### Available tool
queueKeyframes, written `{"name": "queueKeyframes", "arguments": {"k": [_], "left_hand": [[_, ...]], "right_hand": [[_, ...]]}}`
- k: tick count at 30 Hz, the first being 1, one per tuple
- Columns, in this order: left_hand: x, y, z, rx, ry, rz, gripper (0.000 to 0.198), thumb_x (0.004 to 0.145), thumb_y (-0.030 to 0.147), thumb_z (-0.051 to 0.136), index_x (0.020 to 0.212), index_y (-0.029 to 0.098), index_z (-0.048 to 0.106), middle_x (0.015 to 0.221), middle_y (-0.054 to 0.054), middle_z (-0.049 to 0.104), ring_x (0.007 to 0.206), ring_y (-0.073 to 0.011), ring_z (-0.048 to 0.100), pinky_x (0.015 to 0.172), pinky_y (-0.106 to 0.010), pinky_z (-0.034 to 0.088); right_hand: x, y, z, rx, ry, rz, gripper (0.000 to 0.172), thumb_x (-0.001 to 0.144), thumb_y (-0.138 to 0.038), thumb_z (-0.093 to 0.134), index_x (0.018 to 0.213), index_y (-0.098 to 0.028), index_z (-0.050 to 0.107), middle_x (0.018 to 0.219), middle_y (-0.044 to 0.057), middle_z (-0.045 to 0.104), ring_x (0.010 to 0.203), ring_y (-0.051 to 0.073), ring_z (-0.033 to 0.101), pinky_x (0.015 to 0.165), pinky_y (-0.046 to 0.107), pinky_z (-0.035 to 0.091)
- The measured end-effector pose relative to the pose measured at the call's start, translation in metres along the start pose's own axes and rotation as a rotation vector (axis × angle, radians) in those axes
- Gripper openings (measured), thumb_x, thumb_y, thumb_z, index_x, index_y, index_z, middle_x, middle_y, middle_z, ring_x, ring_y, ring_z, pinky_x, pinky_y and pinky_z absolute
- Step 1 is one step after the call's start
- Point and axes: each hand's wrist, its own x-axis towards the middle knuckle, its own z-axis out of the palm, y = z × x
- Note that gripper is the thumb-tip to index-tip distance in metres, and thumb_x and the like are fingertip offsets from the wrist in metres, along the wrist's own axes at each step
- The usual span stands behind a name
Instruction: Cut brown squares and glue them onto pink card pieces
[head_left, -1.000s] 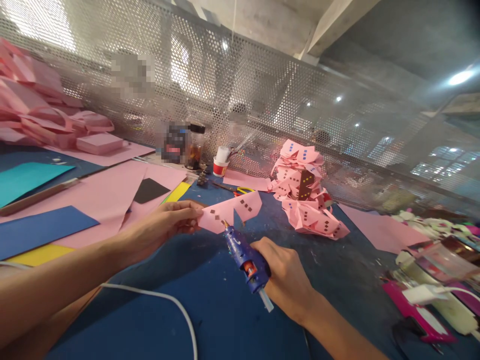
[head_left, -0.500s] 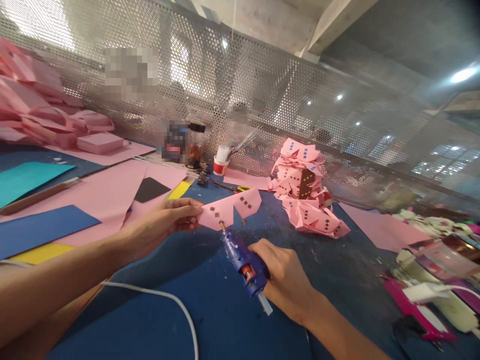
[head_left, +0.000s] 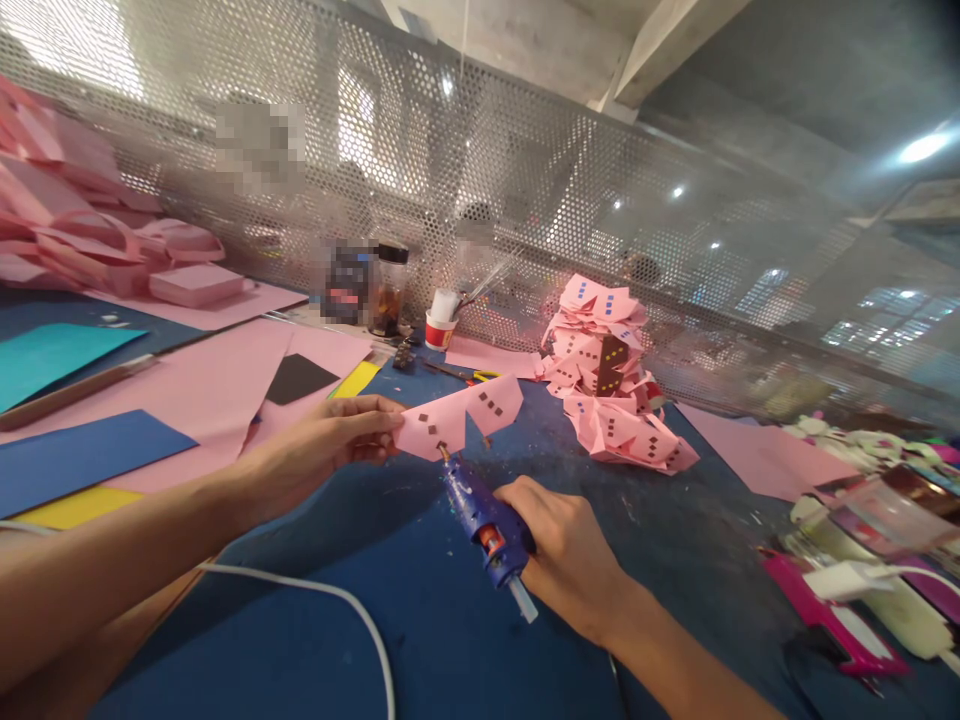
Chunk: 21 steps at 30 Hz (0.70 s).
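Observation:
My left hand (head_left: pixel 360 430) pinches the left end of a pink paper cutout (head_left: pixel 420 427), which has a notch in its lower edge and small dark squares on both halves. Wrapped around the handle of a blue hot glue gun (head_left: pixel 480 515) is my right hand (head_left: pixel 559 545). The gun's nozzle meets the cutout's lower edge, by a dark square. A clear glue stick (head_left: pixel 523 598) pokes out of the gun's back end. Beyond my right hand stands a pile of similar pink cutouts (head_left: pixel 600 350) with dark and blue squares.
Pink sheets (head_left: pixel 202 400) and a blue sheet (head_left: pixel 90 450) lie at left. A red-and-white cup (head_left: pixel 440 330), a jar (head_left: pixel 390 290) and yellow-handled scissors (head_left: pixel 484 377) are at the back. A white cable (head_left: pixel 300 580) crosses the front. A magenta device (head_left: pixel 832 615) lies at right.
Almost nothing differs. The view has shifted very slightly; both hands keep their hold, and the nozzle stays at the cutout's lower edge.

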Motion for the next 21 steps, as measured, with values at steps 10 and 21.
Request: {"name": "queueKeyframes", "arguments": {"k": [10,21], "left_hand": [[0.0022,-0.0015,-0.0011,0.009,0.037,0.023,0.017,0.081,0.035,0.075,0.085,0.019,0.072,0.084,-0.002,0.065,0.072,-0.0125,0.057,0.068,-0.025,0.047],[0.0008,-0.0015,-0.0013,0.013,-0.004,0.015,0.017,0.085,0.034,0.072,0.091,0.018,0.071,0.084,0.0,0.064,0.075,-0.0123,0.054,0.071,-0.025,0.045]], "right_hand": [[-0.002,0.002,0.0024,0.009,0.008,-0.023,0.02,0.086,-0.011,0.055,0.102,-0.021,0.056,0.092,-0.001,0.064,0.076,0.015,0.061,0.069,0.027,0.039],[-0.0027,0.0026,0.0032,-0.01,0.01,-0.016,0.016,0.088,-0.013,0.054,0.101,-0.022,0.056,0.091,-0.001,0.063,0.076,0.015,0.061,0.068,0.027,0.039]]}}
